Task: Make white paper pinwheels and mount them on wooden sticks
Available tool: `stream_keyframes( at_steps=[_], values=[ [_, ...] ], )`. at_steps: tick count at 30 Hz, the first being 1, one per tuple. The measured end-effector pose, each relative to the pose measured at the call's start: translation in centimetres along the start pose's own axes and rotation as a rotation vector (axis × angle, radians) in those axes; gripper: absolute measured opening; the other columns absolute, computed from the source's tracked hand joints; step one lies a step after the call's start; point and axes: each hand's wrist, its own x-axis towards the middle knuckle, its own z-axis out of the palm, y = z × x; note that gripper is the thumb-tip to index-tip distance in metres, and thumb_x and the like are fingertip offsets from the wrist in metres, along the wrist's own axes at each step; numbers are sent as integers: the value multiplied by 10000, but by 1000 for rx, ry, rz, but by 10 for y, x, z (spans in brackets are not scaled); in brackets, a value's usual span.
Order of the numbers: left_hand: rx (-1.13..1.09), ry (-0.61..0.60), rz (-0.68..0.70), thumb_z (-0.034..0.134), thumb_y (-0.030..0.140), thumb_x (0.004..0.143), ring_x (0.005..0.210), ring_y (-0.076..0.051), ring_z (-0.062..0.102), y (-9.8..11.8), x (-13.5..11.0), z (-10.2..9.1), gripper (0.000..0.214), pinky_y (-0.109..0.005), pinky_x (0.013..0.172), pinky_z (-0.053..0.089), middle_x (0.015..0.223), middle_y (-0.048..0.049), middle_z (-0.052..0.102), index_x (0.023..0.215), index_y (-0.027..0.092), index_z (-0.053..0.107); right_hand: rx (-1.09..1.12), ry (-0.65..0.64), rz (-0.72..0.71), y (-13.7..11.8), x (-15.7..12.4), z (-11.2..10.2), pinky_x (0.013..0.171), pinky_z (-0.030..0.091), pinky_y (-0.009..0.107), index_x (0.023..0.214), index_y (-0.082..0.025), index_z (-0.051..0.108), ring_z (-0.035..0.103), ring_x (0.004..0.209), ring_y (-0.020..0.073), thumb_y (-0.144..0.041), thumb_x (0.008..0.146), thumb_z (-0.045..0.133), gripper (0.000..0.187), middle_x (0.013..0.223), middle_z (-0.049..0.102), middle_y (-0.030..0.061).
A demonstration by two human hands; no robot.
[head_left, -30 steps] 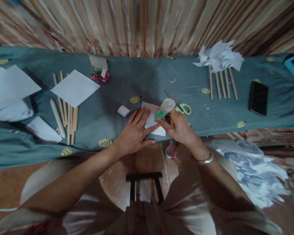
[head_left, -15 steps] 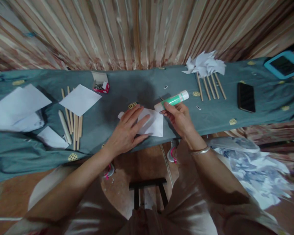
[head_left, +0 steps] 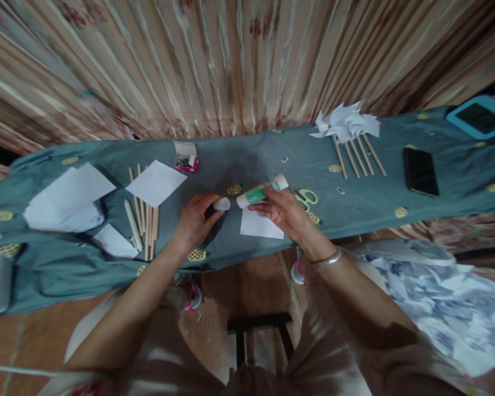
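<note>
My right hand (head_left: 284, 213) is closed round a green and white glue stick (head_left: 259, 192), tilted with its uncapped end towards the left. In my left hand (head_left: 196, 223) is the white glue stick cap (head_left: 221, 204), its round end facing the glue stick. Cap and stick are a short distance apart. Below them a white paper square (head_left: 259, 224) lies flat on the cloth, its right part under my right hand. Beside the right wrist lie green-handled scissors (head_left: 307, 197), their blades mostly hidden behind the hand.
Finished paper pinwheels (head_left: 346, 122) on sticks lie at the back right, near a black phone (head_left: 421, 171) and a blue-framed tablet (head_left: 480, 117). Leftward are a small red box of pins (head_left: 186, 159), wooden sticks (head_left: 152, 234), a white pen (head_left: 132, 224) and stacked paper (head_left: 64, 198).
My left hand has left the paper and picked up the cap, bringing it to the glue stick. My right hand has shifted left with the stick. The scissors have come into view.
</note>
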Motion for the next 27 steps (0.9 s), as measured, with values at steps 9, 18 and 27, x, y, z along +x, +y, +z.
stream_keyframes(
  at_steps=[9, 18, 27],
  values=[
    [-341, 112, -203, 703, 461, 749, 908, -217, 694, 16, 3, 2, 377, -391, 910, 544, 1048, -60, 751, 1015, 194, 709, 111, 82, -103, -2, 12, 2, 580, 561, 178, 743, -189, 653, 658, 579, 89, -418, 624, 876, 341, 662, 703, -26],
    [-234, 135, -89, 700, 393, 781, 903, -202, 682, 24, 4, 4, 301, -371, 892, 540, 1006, -55, 716, 1017, 206, 701, 102, 92, -76, 1, 10, 3, 598, 584, 189, 708, -171, 708, 690, 601, 109, -332, 537, 918, 315, 680, 737, -7],
    [-226, 130, -53, 704, 371, 791, 911, -206, 676, 25, 6, 6, 297, -368, 886, 538, 1018, -56, 707, 1036, 204, 698, 79, 92, -88, 2, 8, 0, 628, 582, 204, 704, -170, 726, 680, 621, 103, -358, 523, 925, 328, 685, 735, -6]
  ],
)
